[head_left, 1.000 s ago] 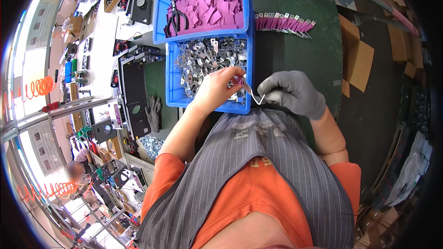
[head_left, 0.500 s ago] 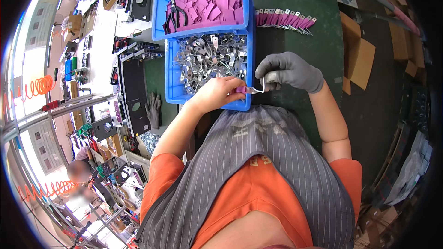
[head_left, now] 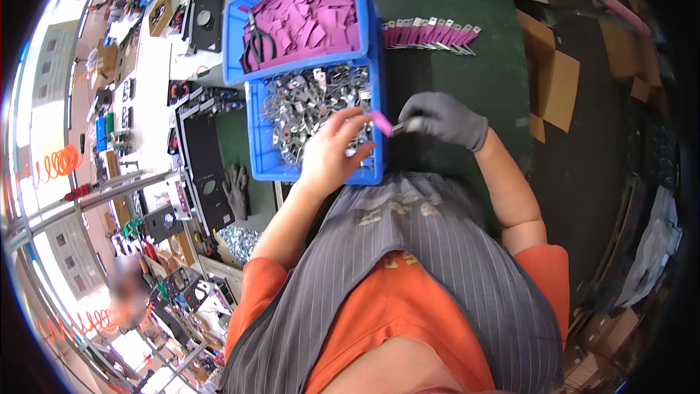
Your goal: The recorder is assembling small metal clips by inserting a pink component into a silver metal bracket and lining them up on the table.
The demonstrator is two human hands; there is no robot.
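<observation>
My right hand (head_left: 446, 121), in a grey glove, pinches a small metal bracket with a pink sleeve (head_left: 380, 123) around its outer part. The sleeved end points left, toward my bare left hand (head_left: 329, 152). That hand is open, its fingers spread above the near part of a blue bin (head_left: 264, 170). Loose metal brackets (head_left: 315, 95) fill the bin. Past the right hand, several pink-sleeved brackets (head_left: 430, 34) lie side by side in a row on the dark green table (head_left: 467, 0).
Behind the bracket bin, a second blue bin (head_left: 232, 47) holds pink pieces (head_left: 313, 18) and black-handled pliers (head_left: 257, 44). A grey glove (head_left: 235, 191) lies to the left. Cardboard boxes (head_left: 558, 84) stand beyond the table's right edge. Another person (head_left: 130, 292) appears blurred at far left.
My left hand has let go of the pink-sleeved end and opened, moving slightly left. My right hand still holds the bracket, now turned with its pink end up and left. The view has shifted slightly.
</observation>
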